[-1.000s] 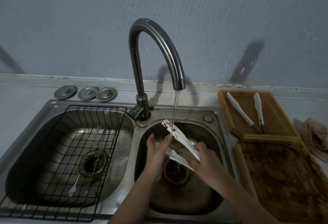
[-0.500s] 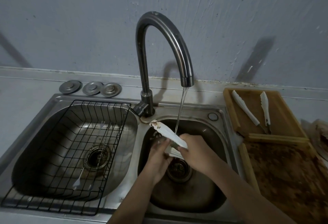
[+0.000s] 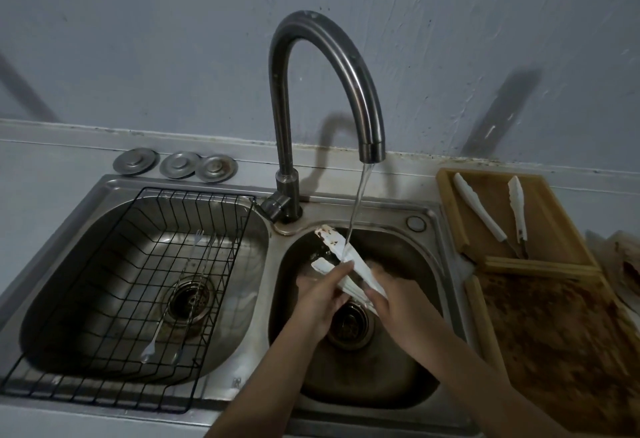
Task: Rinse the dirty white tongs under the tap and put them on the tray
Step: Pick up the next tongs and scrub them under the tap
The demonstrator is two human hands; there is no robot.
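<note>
Dirty white plastic tongs [image 3: 341,257], stained brown at the tips, are held in the stream of a curved dark metal tap [image 3: 329,66] above the right basin of a stainless steel double sink [image 3: 429,219]. Right hand [image 3: 401,302] grips their hinge end, and left hand [image 3: 320,293] curls round the lower arm. Beside the sink, a wooden tray [image 3: 446,202] holds two more tongs.
</note>
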